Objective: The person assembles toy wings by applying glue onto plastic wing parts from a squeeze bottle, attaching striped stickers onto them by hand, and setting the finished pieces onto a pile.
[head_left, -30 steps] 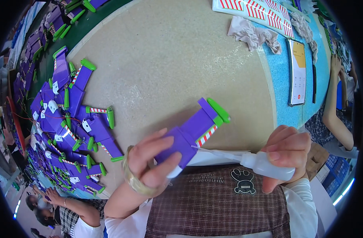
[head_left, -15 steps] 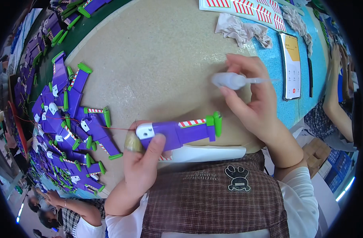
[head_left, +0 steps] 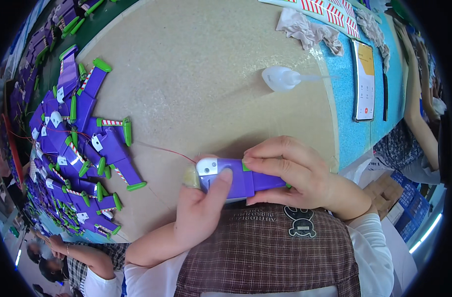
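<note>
My left hand [head_left: 201, 213] pinches the left end of a purple plastic toy wing [head_left: 243, 185], thumb on top beside its white rounded tip. A yellow covering wraps one finger of this hand. From the white tip a thin red wire runs left toward the heap. My right hand [head_left: 302, 173] is closed over the wing's right half, its fingers hiding the striped strip and most of the green end. Beyond the hands, a white squeeze bottle [head_left: 281, 79] with a thin nozzle lies on the tan tabletop [head_left: 186, 74].
Several similar purple and green wings [head_left: 112, 153] lie heaped at left. A phone [head_left: 364, 81] rests on the blue surface at right, near crumpled cloth [head_left: 305, 29] and a sheet of red-striped stickers [head_left: 330, 15]. Other people [head_left: 95, 260] sit on both sides.
The squeeze bottle has left my right hand and lies on the table. That hand has come down and closed on the wing, which my left hand has moved slightly right.
</note>
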Available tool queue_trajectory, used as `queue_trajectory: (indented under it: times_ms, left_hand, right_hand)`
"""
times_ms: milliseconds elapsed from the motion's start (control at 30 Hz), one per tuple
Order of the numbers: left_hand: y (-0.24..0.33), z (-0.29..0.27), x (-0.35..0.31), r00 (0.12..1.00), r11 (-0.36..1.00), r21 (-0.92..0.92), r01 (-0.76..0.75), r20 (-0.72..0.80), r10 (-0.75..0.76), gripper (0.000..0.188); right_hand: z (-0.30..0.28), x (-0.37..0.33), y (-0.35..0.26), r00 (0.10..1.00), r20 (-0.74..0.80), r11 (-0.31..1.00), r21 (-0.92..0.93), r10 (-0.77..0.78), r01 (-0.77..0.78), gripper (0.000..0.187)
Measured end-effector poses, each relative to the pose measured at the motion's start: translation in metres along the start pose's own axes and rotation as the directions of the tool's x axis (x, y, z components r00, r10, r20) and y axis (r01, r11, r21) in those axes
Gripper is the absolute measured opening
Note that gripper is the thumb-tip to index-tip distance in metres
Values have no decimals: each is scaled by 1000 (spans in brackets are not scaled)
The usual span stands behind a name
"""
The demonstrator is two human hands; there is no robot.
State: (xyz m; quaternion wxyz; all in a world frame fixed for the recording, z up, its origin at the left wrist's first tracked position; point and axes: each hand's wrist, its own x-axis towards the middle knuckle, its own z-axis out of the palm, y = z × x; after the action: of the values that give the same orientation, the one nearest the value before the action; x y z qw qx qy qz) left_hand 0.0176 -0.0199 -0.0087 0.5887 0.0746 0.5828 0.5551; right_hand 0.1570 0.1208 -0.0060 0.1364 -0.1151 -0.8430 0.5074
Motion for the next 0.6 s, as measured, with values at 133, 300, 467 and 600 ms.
queue_trajectory:
  times_ms: [133,300,467,600]
  left_hand:
    - [9,1,-1,995,992,84,-93,42,90,24]
    - [12,-17,-3,986,982,95,-163,-21,166,29]
    - [34,-39,17,822,905,-70,-419,-452,346,26]
    - [27,-42,12,867,931,-57,-360,-389,312,27]
  right_hand:
    - [11,-4,0,996,-67,998,-24,-54,53,53]
    - [17,13,-14,990,-141,997,-79,-12,1,58]
    - [31,28,-18,986,166,903,-423,-3,74,35]
    - [64,22,-14,878,475,958,-226,-51,178,23]
